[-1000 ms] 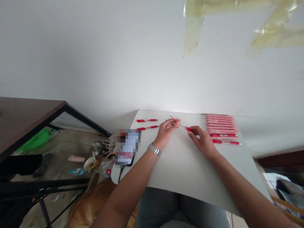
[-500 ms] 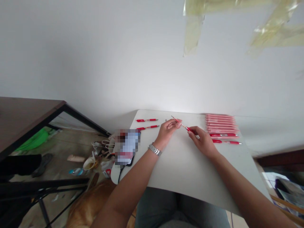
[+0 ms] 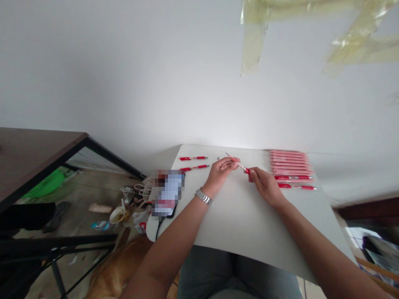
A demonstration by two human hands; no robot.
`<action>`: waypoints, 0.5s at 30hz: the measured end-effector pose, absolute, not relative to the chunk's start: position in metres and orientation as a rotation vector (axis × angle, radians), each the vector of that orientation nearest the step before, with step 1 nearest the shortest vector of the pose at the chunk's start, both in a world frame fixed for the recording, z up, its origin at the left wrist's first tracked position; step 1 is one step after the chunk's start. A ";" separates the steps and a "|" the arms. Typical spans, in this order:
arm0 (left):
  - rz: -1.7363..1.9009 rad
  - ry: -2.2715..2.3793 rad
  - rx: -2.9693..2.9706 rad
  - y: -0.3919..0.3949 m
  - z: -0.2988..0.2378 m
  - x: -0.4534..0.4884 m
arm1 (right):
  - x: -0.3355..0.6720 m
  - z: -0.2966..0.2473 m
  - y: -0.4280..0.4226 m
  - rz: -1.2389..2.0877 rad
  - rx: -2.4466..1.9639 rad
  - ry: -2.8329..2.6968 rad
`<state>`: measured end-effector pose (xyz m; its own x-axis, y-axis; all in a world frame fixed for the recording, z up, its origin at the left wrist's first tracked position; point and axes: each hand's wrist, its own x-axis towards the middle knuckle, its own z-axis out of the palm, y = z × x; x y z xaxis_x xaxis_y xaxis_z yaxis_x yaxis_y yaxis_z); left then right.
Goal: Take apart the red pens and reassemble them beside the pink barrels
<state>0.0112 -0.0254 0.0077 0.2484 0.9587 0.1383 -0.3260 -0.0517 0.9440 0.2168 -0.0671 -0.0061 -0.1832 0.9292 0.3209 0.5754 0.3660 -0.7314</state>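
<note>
My left hand (image 3: pixel 222 171), with a metal watch (image 3: pixel 203 196) on its wrist, pinches a thin pen refill (image 3: pixel 230 157) near the middle of the table. The refill slants up and to the left, and its lower end meets a red pen barrel (image 3: pixel 247 170). Closed around that barrel is my right hand (image 3: pixel 264 185), its thumb on top; the fingers hide much of the barrel. A tiny metallic piece (image 3: pixel 218 158) lies just behind my left hand. Beyond my right hand is a row of pink pen-like sticks (image 3: pixel 289 160), with a red pen (image 3: pixel 297 186) in front.
Two red pens (image 3: pixel 193 158) lie at the table's back left. A blurred phone (image 3: pixel 168 193) with a cable sits at the left edge of the white table (image 3: pixel 237 224). A dark-topped desk (image 3: pixel 37 145) stands left, and a brown furry animal (image 3: pixel 121 270) is on the floor.
My right thumb and fingers have shifted their grip on the red barrel, drawing back slightly. The left hand holds the refill almost where it was.
</note>
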 end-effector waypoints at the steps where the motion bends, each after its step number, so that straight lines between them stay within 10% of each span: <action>1: 1.207 0.721 1.155 -0.026 0.008 0.011 | 0.217 -0.006 -0.067 0.598 -1.310 -1.870; 15: 1.251 0.705 1.200 -0.024 0.005 0.011 | 0.215 -0.005 -0.068 0.614 -1.326 -1.911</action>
<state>0.0106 -0.0239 0.0051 0.2365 0.9517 0.1958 -0.3253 -0.1123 0.9389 0.2155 -0.0684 -0.0047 -0.2120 0.9338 0.2883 0.5913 0.3575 -0.7228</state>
